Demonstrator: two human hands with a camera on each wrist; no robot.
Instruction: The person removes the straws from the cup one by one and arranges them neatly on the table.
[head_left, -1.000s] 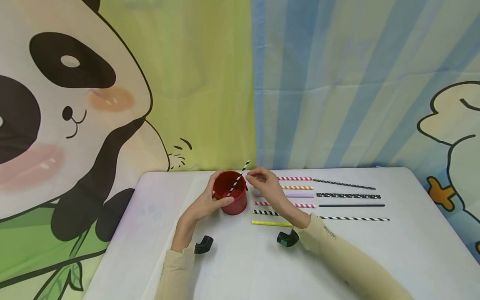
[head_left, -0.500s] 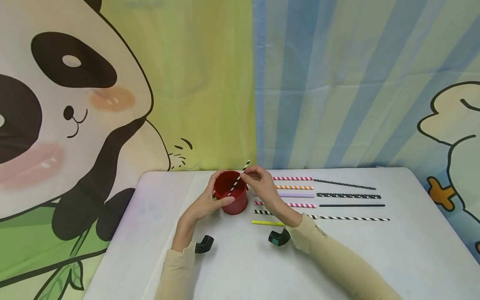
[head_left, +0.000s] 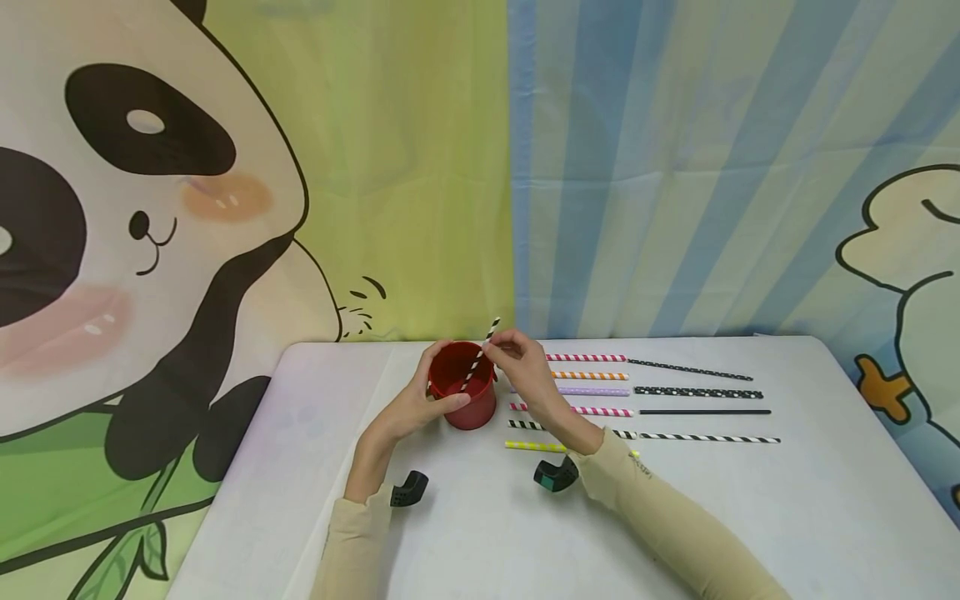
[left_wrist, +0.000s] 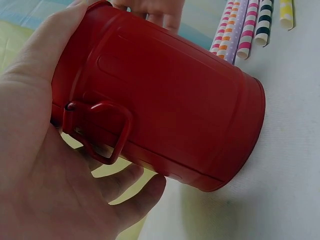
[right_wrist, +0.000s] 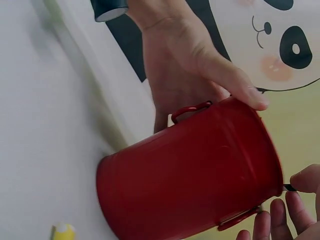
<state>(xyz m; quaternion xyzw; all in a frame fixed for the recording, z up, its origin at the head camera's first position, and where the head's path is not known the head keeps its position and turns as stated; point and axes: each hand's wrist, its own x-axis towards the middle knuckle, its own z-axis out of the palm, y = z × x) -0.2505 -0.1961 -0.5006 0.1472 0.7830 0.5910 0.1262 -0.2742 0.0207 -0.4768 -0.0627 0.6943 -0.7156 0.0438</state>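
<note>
A small red metal bucket [head_left: 476,413] stands on the table in the head view, with loop handles on its sides. My left hand [head_left: 407,408] grips it near the rim, thumb on the near side. The left wrist view shows that hand wrapped about the bucket [left_wrist: 170,95] by one handle [left_wrist: 126,131]. A black-and-white striped paper straw [head_left: 472,372] leans inside, its top end above the rim. Beside the rim, my right hand [head_left: 527,377] pinches this straw between thumb and finger. The bucket hides most of the straw in the right wrist view.
Right of the bucket lie paper straws in rows: pink-striped [head_left: 588,357], orange-striped [head_left: 600,376], purple [head_left: 600,391], yellow [head_left: 532,447], black dotted [head_left: 697,392], plain black [head_left: 705,412] and black-and-white striped [head_left: 708,438]. My right forearm passes over some. A patterned curtain [head_left: 622,167] hangs behind the table.
My right hand has moved left from beside the bucket to the straw and now pinches it. The straw has risen slightly and shifted. The left hand keeps its hold on the bucket.
</note>
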